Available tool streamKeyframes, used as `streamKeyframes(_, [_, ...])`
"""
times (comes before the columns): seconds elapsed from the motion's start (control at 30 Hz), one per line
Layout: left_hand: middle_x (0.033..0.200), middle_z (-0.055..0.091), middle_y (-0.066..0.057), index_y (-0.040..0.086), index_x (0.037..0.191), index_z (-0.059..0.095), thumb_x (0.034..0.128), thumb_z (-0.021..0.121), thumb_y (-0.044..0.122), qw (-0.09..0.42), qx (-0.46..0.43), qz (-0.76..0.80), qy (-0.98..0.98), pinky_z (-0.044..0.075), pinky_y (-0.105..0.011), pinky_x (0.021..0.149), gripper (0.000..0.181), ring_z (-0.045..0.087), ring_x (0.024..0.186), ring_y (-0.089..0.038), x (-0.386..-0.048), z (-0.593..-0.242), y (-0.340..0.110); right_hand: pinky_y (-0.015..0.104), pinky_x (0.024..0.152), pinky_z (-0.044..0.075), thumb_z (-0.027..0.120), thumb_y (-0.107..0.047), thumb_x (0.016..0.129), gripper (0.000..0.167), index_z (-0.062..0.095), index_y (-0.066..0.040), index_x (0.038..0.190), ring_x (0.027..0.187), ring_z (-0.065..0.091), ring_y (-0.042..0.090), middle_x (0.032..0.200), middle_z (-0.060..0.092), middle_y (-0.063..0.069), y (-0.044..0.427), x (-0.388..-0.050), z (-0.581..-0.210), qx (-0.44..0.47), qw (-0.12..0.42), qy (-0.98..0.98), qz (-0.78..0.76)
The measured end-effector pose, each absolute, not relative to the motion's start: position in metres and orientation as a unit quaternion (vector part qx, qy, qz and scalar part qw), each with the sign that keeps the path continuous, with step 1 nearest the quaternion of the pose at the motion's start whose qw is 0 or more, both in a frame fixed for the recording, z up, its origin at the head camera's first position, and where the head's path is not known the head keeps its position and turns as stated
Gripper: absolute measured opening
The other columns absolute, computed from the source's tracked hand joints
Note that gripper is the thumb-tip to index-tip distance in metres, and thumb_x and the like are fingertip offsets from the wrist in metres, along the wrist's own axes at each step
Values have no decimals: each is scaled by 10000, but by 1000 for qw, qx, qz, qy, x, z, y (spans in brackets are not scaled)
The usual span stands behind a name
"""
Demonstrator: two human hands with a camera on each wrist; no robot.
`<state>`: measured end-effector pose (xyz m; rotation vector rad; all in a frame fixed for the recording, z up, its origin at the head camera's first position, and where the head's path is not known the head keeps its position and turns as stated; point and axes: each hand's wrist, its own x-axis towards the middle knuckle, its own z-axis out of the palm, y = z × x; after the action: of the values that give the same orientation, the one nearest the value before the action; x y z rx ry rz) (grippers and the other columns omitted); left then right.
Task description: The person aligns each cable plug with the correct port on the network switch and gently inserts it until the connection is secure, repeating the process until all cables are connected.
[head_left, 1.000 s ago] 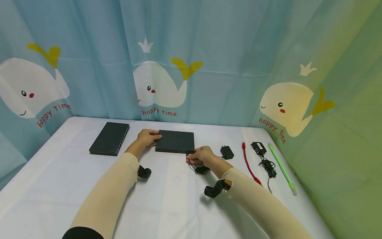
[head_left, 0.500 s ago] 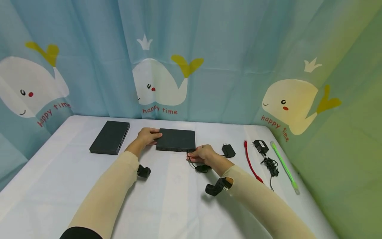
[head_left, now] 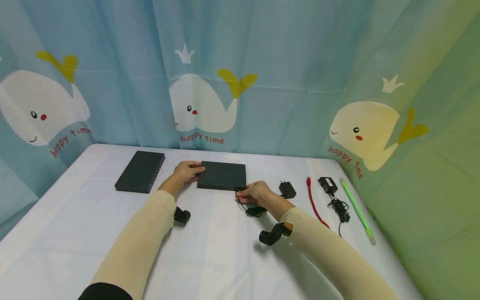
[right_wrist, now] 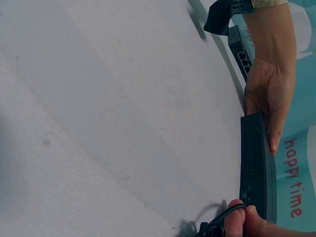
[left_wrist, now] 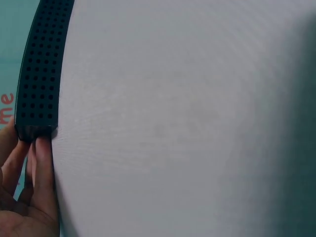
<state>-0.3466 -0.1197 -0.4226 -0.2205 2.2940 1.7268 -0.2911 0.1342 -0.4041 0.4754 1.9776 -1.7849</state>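
A flat black box (head_left: 221,175) lies near the back of the table, its perforated side (left_wrist: 42,74) facing the person. My left hand (head_left: 184,172) grips the box's left end, thumb on top and fingers underneath, as the left wrist view also shows. At the box's front right corner my right hand (head_left: 257,194) pinches the end of a thin black cable (right_wrist: 232,210) against that side; whether the plug sits in the socket cannot be told. The cable's bundled part (head_left: 256,211) lies beside the right hand, and a black adapter (head_left: 287,190) lies to its right.
Another black box (head_left: 140,171) with a row of ports stands at the back left. On the right lie a red cable (head_left: 315,206), a second black adapter (head_left: 328,185) with its coiled cord (head_left: 339,209), and a green stick (head_left: 357,211). A patterned curtain (head_left: 281,121) hangs behind the table.
The head view has shifted slightly. Both hands keep their places on the box and the cable end, with no clear movement.
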Motion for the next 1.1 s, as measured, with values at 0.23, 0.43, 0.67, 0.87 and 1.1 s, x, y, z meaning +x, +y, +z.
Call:
streamKeyframes(0.23, [1410, 544, -126, 105, 1396, 567, 967, 655, 250, 93, -86, 573, 810, 585, -196, 737, 462, 587, 1168, -242, -345, -425, -116, 191, 564, 586, 698, 87, 858, 537, 420, 79, 1317, 565, 686, 117, 724, 705, 81, 139, -289, -399, 159, 224, 730, -626])
streamKeyframes(0.43, [1391, 577, -115, 117, 1403, 559, 956, 670, 255, 84, -85, 572, 811, 593, -236, 768, 481, 602, 1176, -247, -340, -429, -114, 204, 628, 600, 634, 53, 921, 507, 423, 143, 1374, 662, 704, 123, 819, 728, 99, 156, -287, -384, 105, 264, 729, -623])
streamKeyframes(0.67, [1376, 575, -141, 120, 1418, 544, 956, 670, 262, 67, -71, 577, 811, 559, -343, 947, 500, 569, 1231, -272, -331, -433, -115, 238, 764, 607, 581, -21, 979, 454, 442, 156, 1373, 820, 712, 135, 1160, 686, 219, 195, -286, -351, 73, 239, 750, -612])
streamKeyframes(0.87, [1378, 568, -137, 128, 1418, 547, 959, 666, 273, 71, -67, 588, 803, 549, -333, 966, 496, 555, 1249, -272, -330, -436, -118, 277, 883, 583, 567, -43, 991, 458, 439, 162, 1380, 943, 699, 135, 1177, 685, 152, 237, -289, -337, 81, 209, 773, -593])
streamKeyframes(1.1, [1394, 535, -140, 139, 1430, 535, 971, 647, 261, 81, -60, 597, 796, 551, -323, 964, 488, 562, 1239, -275, -332, -435, -119, 287, 906, 574, 544, -67, 1008, 467, 425, 144, 1406, 972, 687, 122, 1299, 617, 221, 275, -290, -335, 88, 203, 798, -560])
